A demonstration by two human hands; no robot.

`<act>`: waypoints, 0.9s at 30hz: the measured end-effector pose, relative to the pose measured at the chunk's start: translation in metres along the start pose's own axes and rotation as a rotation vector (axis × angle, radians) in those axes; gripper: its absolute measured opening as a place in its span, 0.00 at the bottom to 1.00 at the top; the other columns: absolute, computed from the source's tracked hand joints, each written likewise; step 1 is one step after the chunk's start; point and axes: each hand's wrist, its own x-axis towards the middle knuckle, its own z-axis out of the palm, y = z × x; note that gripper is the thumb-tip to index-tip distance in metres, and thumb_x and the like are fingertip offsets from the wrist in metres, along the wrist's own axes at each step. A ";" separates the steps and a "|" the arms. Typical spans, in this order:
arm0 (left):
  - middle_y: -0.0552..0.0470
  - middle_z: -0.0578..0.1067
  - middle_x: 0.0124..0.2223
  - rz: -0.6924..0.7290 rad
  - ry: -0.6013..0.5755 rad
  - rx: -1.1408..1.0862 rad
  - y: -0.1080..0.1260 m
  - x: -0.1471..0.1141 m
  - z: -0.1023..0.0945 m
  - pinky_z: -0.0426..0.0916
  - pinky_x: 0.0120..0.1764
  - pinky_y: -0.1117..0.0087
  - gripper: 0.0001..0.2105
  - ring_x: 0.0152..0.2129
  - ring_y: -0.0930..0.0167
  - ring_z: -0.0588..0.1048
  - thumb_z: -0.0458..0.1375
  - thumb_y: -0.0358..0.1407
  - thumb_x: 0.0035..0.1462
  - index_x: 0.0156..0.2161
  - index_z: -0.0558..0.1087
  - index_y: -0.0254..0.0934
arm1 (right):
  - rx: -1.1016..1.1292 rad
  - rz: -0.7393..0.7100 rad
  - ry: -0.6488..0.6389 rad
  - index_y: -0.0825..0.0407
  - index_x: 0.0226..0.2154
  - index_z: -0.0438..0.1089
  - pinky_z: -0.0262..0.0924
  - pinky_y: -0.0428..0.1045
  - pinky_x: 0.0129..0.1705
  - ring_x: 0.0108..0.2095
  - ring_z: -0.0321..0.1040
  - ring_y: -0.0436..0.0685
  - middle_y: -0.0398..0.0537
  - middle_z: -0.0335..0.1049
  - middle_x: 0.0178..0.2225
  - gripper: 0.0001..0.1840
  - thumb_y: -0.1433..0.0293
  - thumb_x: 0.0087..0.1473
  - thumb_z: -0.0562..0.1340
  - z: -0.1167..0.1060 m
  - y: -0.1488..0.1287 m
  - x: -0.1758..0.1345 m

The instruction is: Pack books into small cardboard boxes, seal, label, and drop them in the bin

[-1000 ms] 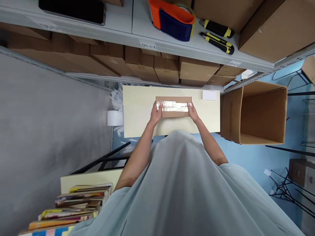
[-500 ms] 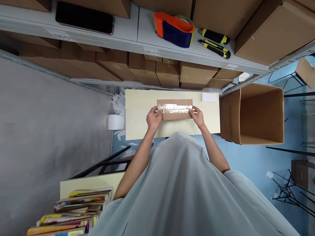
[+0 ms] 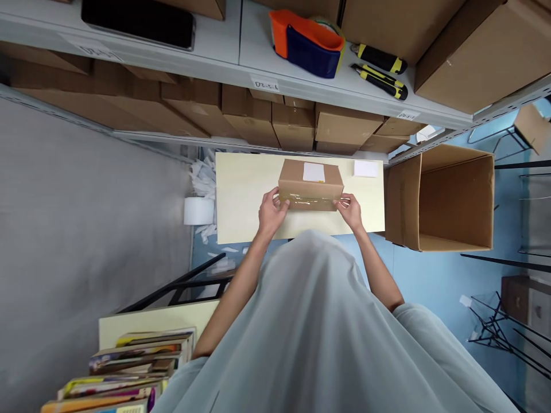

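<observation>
Between my hands is a small brown cardboard box (image 3: 297,186), tilted so that two of its sides show. A white label (image 3: 314,172) sits on the far side, and shiny clear tape (image 3: 307,201) runs along the side facing me. My left hand (image 3: 272,209) grips the box's left end, thumb on the near side. At the right end, my right hand (image 3: 349,209) pinches it with thumb and fingers. Below the box lies the pale yellow table (image 3: 241,201); whether the box touches it I cannot tell.
A white paper slip (image 3: 365,168) lies on the table's right. Beside the table stands a large open carton (image 3: 456,201). On the shelf (image 3: 253,57) above are a tape dispenser (image 3: 314,54), two utility knives (image 3: 381,69) and a phone (image 3: 138,23). A white roll (image 3: 198,211) is at left.
The box has been turned: its taped face now points toward me and the labelled side has come into view. Both hands have shifted slightly right and keep hold of its ends.
</observation>
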 end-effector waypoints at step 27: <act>0.38 0.74 0.69 -0.211 -0.274 -0.043 -0.061 -0.016 0.005 0.75 0.62 0.49 0.36 0.58 0.56 0.79 0.68 0.37 0.55 0.69 0.68 0.38 | -0.106 0.086 -0.300 0.49 0.65 0.70 0.77 0.60 0.59 0.56 0.79 0.64 0.55 0.78 0.60 0.30 0.60 0.63 0.66 0.004 0.067 -0.020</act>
